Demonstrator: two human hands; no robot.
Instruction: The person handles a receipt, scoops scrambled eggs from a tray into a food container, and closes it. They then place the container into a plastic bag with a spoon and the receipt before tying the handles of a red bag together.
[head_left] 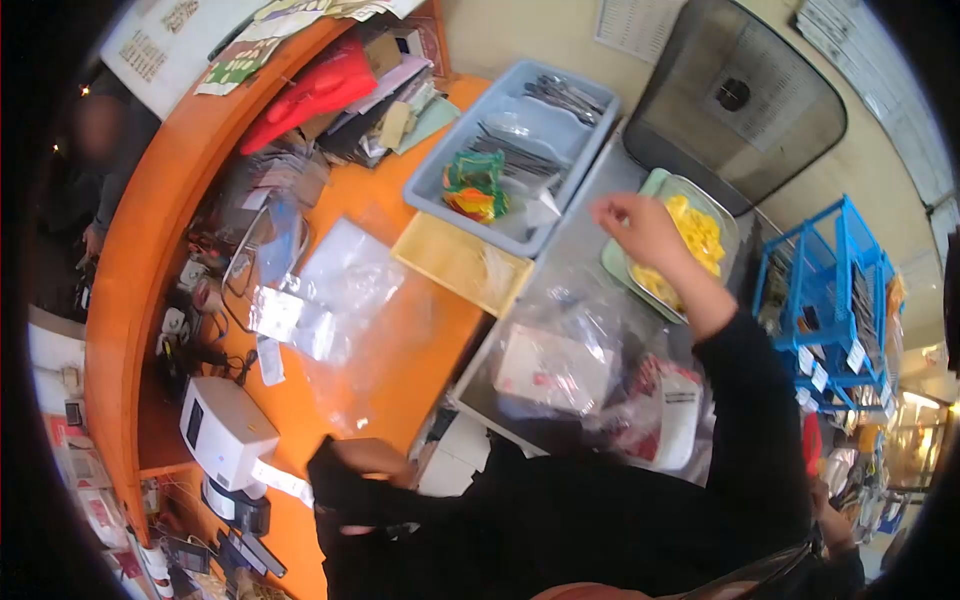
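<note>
Head view, looking down: a heap of soft-looking yellow pieces (700, 230) lies in a shallow, clear rectangular container (730, 217), with a pale green tray (613, 262) showing along its edge, on the grey metal surface (575, 265). The right hand (638, 228) hangs over the near side of that container, its forearm crossing in front of the pieces; the fingers are loosely curled, and I cannot tell whether the fingertips pinch anything. The left hand (372, 458), partly hidden by its black sleeve, is low beside the orange wooden surface (450, 330); whether it is closed on something cannot be made out.

As a judgement, the pieces should be light, yielding and perhaps a little slippery, so a gentle fingertip pinch from the top of the heap would suit them better than a squeeze. The container looks stiff and smooth; two opposite rims would give the safest hold and keep it level.

Left of the right hand sits a blue-grey plastic tub (470, 228) with a green-and-orange packet (475, 185) inside. A whitish flat box (555, 368) lies nearer the body under crinkled clear plastic, which would probably slide and crumple easily.
</note>
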